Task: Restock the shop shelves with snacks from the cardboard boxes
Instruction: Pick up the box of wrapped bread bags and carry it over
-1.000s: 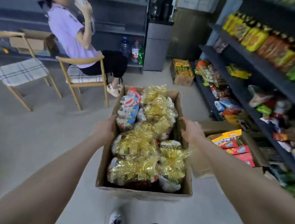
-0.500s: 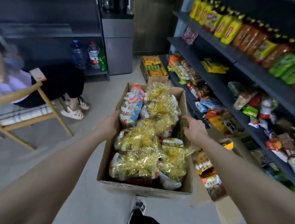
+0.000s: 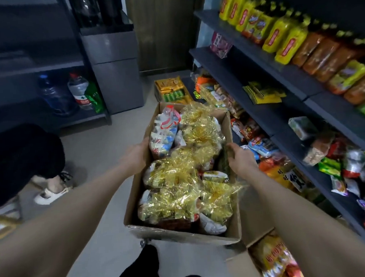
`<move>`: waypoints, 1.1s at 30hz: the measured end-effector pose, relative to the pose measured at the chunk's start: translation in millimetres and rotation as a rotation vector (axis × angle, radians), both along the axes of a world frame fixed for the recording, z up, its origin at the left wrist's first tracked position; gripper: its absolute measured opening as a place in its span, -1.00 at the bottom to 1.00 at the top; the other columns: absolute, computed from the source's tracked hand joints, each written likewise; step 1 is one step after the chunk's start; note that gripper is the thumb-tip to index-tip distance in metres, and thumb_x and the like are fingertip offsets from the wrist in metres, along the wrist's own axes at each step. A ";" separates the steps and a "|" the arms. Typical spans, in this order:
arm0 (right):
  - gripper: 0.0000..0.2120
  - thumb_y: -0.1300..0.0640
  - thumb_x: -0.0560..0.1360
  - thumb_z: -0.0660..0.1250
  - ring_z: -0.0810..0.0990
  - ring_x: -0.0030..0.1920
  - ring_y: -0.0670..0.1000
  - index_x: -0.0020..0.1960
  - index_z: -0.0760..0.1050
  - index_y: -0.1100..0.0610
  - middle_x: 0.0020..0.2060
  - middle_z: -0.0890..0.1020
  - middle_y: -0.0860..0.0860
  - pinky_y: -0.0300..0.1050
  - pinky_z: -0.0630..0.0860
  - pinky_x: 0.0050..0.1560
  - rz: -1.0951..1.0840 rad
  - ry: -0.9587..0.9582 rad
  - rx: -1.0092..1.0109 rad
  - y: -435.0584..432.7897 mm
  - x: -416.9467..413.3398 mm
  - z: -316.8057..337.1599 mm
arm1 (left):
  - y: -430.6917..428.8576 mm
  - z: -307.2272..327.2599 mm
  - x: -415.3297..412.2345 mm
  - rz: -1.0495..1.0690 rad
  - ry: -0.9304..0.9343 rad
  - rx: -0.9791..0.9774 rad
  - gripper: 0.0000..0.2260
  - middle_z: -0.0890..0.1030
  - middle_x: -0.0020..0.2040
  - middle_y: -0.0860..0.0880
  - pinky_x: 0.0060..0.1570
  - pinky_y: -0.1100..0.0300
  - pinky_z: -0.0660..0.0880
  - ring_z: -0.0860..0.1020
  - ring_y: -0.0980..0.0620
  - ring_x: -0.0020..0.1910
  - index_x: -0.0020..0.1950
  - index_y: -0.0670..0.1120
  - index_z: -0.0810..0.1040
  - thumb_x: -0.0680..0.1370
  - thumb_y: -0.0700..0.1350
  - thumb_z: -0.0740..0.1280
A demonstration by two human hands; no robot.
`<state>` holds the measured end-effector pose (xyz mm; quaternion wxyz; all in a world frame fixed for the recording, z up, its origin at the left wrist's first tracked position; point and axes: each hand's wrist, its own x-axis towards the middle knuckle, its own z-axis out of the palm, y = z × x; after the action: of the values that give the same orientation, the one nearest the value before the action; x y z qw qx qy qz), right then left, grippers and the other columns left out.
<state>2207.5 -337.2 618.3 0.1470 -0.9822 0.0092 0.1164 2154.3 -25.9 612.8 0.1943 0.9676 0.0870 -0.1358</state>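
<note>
Holds the cardboard box (image 3: pixel 181 235) clear of the floor (image 3: pixel 106 145), in the aisle just beside the shop shelves (image 3: pixel 266 115). Presses the left grip (image 3: pixel 136 155) closed on the box's left wall and hooks the right grip (image 3: pixel 241 161) over the right wall's rim, fingers curled inward, bearing the load between the two. Finds the box packed full: gold-wrapped snack packs (image 3: pixel 179 180) heaped to the top, plus a white-and-blue bag (image 3: pixel 164 130) at the far end. Judges nothing from this box shelved so far. Sees the shelves partly stocked, with yellow bags (image 3: pixel 286 43) and orange bags (image 3: pixel 320 54) along the upper tier and mixed packets (image 3: pixel 335 169) lower down, yet bare dark stretches on the middle tier. Counts more work besides: a second open box (image 3: pixel 238 270) of packets at the lower right and a far box (image 3: pixel 173 90) on the floor at the aisle's end. Puts the task early on, with setting down, unpacking and shelving all to come.
</note>
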 end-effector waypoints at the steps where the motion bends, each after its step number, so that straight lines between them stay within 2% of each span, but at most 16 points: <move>1: -0.49 0.26 0.55 0.26 0.61 0.06 0.24 0.46 0.35 -0.03 0.07 0.63 0.22 0.05 0.59 0.04 -0.013 0.002 -0.010 4.7 24.4 -2.6 | 6.1 -3.5 31.3 -0.020 -0.002 -0.008 -0.32 0.54 0.25 -0.21 0.01 0.03 0.47 0.52 -0.22 0.19 0.61 0.03 -0.05 0.60 -0.15 0.26; 3: -0.50 0.24 0.55 0.25 0.60 0.04 0.24 0.45 0.35 -0.06 0.05 0.63 0.22 0.07 0.60 0.04 -0.043 0.004 -0.015 12.0 72.8 -8.2 | 17.5 -11.2 93.5 -0.055 -0.006 -0.010 -0.31 0.57 0.20 -0.22 -0.02 0.04 0.50 0.55 -0.24 0.14 0.61 0.04 -0.05 0.59 -0.13 0.26; 5: -0.51 0.24 0.55 0.23 0.61 0.01 0.24 0.43 0.34 -0.07 0.03 0.63 0.22 0.10 0.61 0.00 -0.081 0.013 -0.007 15.2 118.6 -13.3 | 24.7 -17.6 152.0 -0.094 0.003 -0.005 -0.31 0.58 0.17 -0.21 0.04 -0.03 0.54 0.56 -0.26 0.11 0.60 0.06 -0.07 0.58 -0.13 0.25; 8: -0.50 0.27 0.56 0.22 0.61 0.01 0.26 0.46 0.33 -0.02 0.04 0.65 0.23 0.07 0.60 -0.04 -0.132 0.019 -0.008 9.8 183.2 -25.1 | 22.6 -31.7 237.2 -0.155 0.015 0.027 -0.28 0.59 0.16 -0.23 0.00 -0.05 0.57 0.58 -0.24 0.06 0.60 0.11 -0.10 0.56 -0.16 0.24; 14: -0.55 0.26 0.60 0.19 0.59 -0.20 0.18 0.45 0.35 -0.04 -0.07 0.65 0.20 -0.06 0.53 -0.25 -0.178 0.041 -0.014 -21.5 326.8 -74.0 | -9.3 -87.1 387.7 -0.166 0.047 0.014 -0.29 0.59 0.09 -0.28 -0.01 0.02 0.49 0.56 -0.25 0.03 0.61 0.12 -0.07 0.58 -0.19 0.23; 17: -0.58 0.21 0.61 0.20 0.63 -0.13 0.20 0.42 0.34 -0.08 -0.09 0.63 0.18 0.08 0.63 -0.15 -0.200 0.110 -0.046 -37.6 392.1 -107.8 | -28.7 -123.4 446.5 -0.136 0.091 -0.015 -0.30 0.59 0.05 -0.30 0.01 -0.01 0.50 0.57 -0.28 -0.01 0.60 0.16 -0.09 0.60 -0.18 0.22; 21: -0.53 0.21 0.61 0.18 0.62 -0.03 0.26 0.48 0.32 -0.08 -0.03 0.63 0.22 0.01 0.51 -0.13 -0.230 0.150 -0.061 -58.3 454.6 -165.8 | -49.9 -177.4 513.0 -0.185 0.176 -0.029 -0.27 0.60 -0.03 -0.29 -0.02 0.02 0.52 0.59 -0.28 -0.06 0.60 0.14 -0.13 0.58 -0.20 0.22; 24: -0.53 0.20 0.60 0.19 0.61 0.00 0.28 0.47 0.32 -0.10 -0.01 0.64 0.23 0.02 0.48 -0.09 -0.271 0.195 -0.058 -67.9 485.0 -219.2 | -61.5 -229.5 558.3 -0.225 0.294 -0.048 -0.21 0.57 -0.13 -0.21 -0.06 0.04 0.53 0.58 -0.22 -0.11 0.59 0.16 -0.16 0.54 -0.23 0.25; 29: -0.54 0.21 0.56 0.24 0.63 -0.09 0.26 0.42 0.36 -0.09 -0.07 0.66 0.21 0.00 0.49 -0.19 -0.391 0.235 -0.013 -85.5 503.2 -329.4 | -82.1 -325.8 609.6 -0.262 0.412 -0.052 -0.19 0.40 -0.28 -0.07 -0.22 0.12 0.46 0.53 -0.17 -0.20 0.58 0.21 -0.17 0.54 -0.22 0.25; 31: -0.53 0.22 0.56 0.24 0.63 -0.14 0.24 0.42 0.36 -0.09 -0.11 0.67 0.19 -0.06 0.45 -0.25 -0.422 0.271 -0.019 -91.6 503.7 -379.7 | -90.3 -369.4 619.7 -0.297 0.432 -0.046 -0.20 0.38 -0.34 -0.05 -0.24 0.11 0.46 0.55 -0.15 -0.24 0.59 0.20 -0.16 0.55 -0.21 0.26; 33: -0.54 0.22 0.57 0.25 0.63 -0.20 0.23 0.42 0.37 -0.08 -0.17 0.67 0.17 -0.01 0.52 -0.28 -0.455 0.290 -0.013 -96.4 503.3 -424.0 | -97.4 -411.2 627.1 -0.302 0.463 -0.053 -0.18 0.40 -0.36 -0.05 -0.28 0.13 0.46 0.50 -0.04 -0.35 0.58 0.22 -0.19 0.55 -0.23 0.26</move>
<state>2710.8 -433.6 194.3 0.1603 -0.9289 0.2513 0.2197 2781.3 -123.3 201.7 0.1721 0.9074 -0.0199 -0.3829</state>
